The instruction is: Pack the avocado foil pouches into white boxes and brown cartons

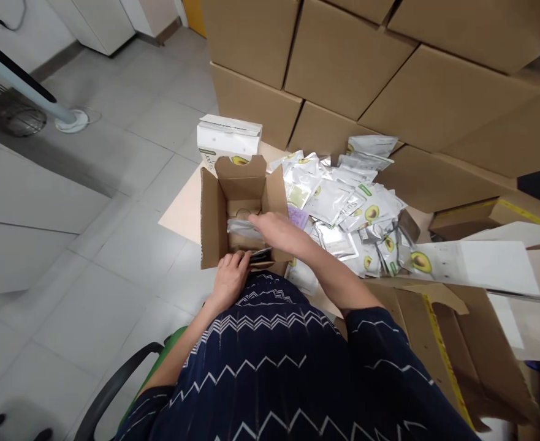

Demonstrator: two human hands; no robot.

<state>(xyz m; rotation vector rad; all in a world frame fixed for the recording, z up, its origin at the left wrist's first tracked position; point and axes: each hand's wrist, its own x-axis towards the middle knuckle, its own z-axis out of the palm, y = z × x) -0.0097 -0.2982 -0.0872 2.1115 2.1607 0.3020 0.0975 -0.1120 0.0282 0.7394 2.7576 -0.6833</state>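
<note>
An open brown cardboard box (pixel 211 214) stands in front of me with its flaps up. My left hand (pixel 230 278) has its fingers closed over the near edge of the box, beside a dark and silvery packet edge (pixel 261 256) that rests along the near wall. Reaching into the box from the right, my right hand (pixel 276 233) pinches a pale, whitish sachet (pixel 243 228); its fingertips are partly hidden. To the right of the box lies a loose heap of white and silver sachets (pixel 331 199) printed with avocados.
Behind the box stands a white carton (pixel 229 138). Large brown cartons (pixel 343 61) are stacked along the back. At the lower right are open cardboard boxes (pixel 472 343) and a white printed carton (pixel 476 263). A chair armrest (pixel 117 380) is at lower left.
</note>
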